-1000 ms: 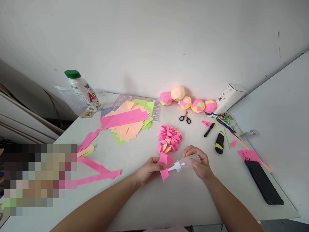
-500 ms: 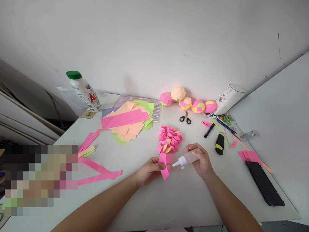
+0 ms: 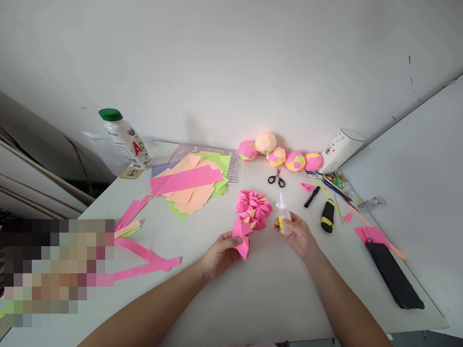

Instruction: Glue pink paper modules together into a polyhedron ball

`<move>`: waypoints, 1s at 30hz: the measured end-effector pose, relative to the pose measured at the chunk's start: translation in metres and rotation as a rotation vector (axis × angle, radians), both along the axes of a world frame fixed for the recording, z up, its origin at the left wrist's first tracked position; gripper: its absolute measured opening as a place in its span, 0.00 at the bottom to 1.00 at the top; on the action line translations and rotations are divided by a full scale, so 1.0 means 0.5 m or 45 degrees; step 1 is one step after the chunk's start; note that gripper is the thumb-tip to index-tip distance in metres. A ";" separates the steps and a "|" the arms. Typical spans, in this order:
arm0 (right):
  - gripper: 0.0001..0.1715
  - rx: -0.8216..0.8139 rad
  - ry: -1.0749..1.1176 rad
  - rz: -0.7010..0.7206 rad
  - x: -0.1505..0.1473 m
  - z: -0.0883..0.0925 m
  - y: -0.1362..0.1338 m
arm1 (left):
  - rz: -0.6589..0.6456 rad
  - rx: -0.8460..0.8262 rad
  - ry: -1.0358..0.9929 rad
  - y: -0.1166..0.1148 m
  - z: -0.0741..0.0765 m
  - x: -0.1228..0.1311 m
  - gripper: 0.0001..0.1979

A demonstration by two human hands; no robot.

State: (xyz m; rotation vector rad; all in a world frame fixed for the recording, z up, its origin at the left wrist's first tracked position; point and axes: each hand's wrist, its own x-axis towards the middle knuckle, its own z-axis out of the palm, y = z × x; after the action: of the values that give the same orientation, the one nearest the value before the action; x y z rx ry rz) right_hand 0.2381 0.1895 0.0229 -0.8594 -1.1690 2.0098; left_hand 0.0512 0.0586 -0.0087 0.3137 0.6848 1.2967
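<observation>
My left hand point(image 3: 226, 253) pinches a folded pink paper piece point(image 3: 241, 236) between thumb and fingers, a little above the table. Just behind it lies a heap of small folded paper pieces point(image 3: 253, 205), mostly pink with a few peach ones. My right hand point(image 3: 298, 233) is closed around a small clear glue bottle point(image 3: 284, 219) with a yellow label. The bottle stands upright in the grip, its white nozzle pointing up and away from the pink piece. Part of the bottle is hidden behind my fingers.
Black-handled scissors point(image 3: 277, 179) lie behind the heap. Paper balls point(image 3: 265, 142) line the wall. Stacked paper sheets point(image 3: 191, 193) and pink strips point(image 3: 148, 267) are on the left, beside a green-capped bottle point(image 3: 126, 140). A box cutter point(image 3: 328, 215) and a black phone point(image 3: 394, 274) lie right.
My right hand has turned the glue bottle from nozzle-down-left, close to the pink piece, to upright and away. The pink piece in my left hand has moved slightly up and tilted.
</observation>
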 end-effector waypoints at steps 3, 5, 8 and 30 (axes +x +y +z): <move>0.13 -0.021 -0.151 0.174 -0.002 -0.004 -0.012 | 0.054 -0.022 -0.041 0.002 0.001 0.000 0.05; 0.13 -0.045 -0.188 0.249 -0.005 -0.006 -0.019 | 0.066 -0.031 -0.056 0.002 0.002 0.001 0.05; 0.14 -0.038 -0.257 0.314 -0.008 -0.009 -0.028 | 0.050 -0.023 -0.059 0.003 0.004 0.002 0.05; 0.18 0.315 -0.278 0.424 0.014 0.018 -0.020 | 0.099 0.095 -0.059 0.004 -0.006 -0.005 0.16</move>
State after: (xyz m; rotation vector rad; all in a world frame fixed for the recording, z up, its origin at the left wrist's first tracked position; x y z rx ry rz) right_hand 0.2451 0.1793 0.0320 -0.8139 -1.7415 2.0018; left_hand 0.0488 0.0605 -0.0119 0.3196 0.6154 1.4017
